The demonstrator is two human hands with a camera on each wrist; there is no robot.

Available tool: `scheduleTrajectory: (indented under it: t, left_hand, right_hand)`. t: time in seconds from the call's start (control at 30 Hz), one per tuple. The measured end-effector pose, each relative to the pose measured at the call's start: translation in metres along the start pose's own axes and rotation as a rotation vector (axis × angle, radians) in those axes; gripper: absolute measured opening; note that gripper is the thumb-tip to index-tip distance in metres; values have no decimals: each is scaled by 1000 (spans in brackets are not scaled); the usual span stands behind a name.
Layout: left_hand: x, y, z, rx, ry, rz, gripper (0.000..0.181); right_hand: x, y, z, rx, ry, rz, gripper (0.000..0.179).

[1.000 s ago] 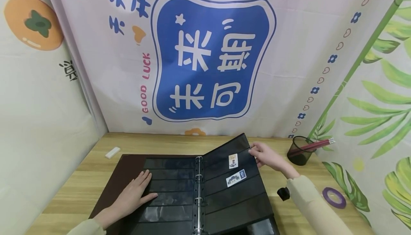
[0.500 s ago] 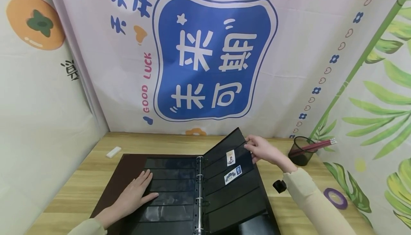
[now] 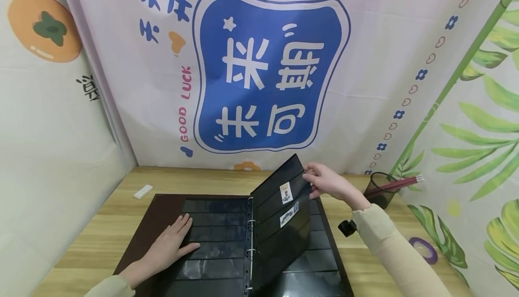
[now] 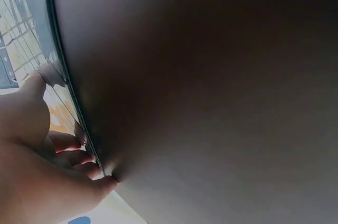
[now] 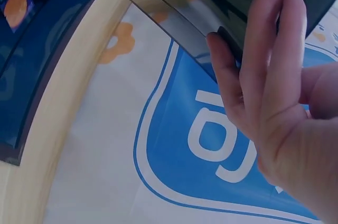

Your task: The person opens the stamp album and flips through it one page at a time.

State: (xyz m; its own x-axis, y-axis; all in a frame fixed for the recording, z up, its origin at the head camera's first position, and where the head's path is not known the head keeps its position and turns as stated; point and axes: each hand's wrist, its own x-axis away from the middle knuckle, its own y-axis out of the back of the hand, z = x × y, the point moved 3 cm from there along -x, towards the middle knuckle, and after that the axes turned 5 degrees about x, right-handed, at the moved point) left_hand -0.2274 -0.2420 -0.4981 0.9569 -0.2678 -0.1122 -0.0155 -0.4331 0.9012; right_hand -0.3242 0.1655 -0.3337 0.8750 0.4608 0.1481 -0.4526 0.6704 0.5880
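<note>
A dark brown ring-bound stamp album (image 3: 142, 225) lies spread on the table. My left hand (image 3: 168, 245) rests with straight fingers on its left-hand black page (image 3: 219, 236); the left wrist view shows that hand (image 4: 58, 155) at the edge of a dark surface. With my right hand (image 3: 328, 182) I pinch the outer edge of a raised black page (image 3: 279, 243), which slants up from the metal rings (image 3: 251, 225). Two stamps, an upper one (image 3: 286, 193) and a lower one (image 3: 289, 214), sit in its strips. In the right wrist view, my right fingers (image 5: 274, 55) lie against the page.
Beneath the lifted page shows another black page (image 3: 316, 261) with strips. A white eraser-like block (image 3: 143, 192) lies at the back left. To the right stand a mesh cup (image 3: 377, 191) of pencils and a purple tape roll (image 3: 423, 249). A printed cloth (image 3: 267, 76) hangs behind.
My right hand has moved left and upward, lifting the page with the two stamps more steeply. More of the page underneath now shows. My left hand has stayed in place.
</note>
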Motion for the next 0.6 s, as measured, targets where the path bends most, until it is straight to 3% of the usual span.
scheduleTrajectory:
  t: [0.23,0.43,0.6]
  left_hand:
    - [0,1,0,9,4,10,82]
    - [0,1,0,9,8,12,82]
    - [0,1,0,12,6,13,82]
  right_hand:
    - [-4,-5,-3,-126,-34,20,33]
    - [-4,-16,-14,-317,-42,63,40]
    - [4,-32,-23,-424,68,144,39]
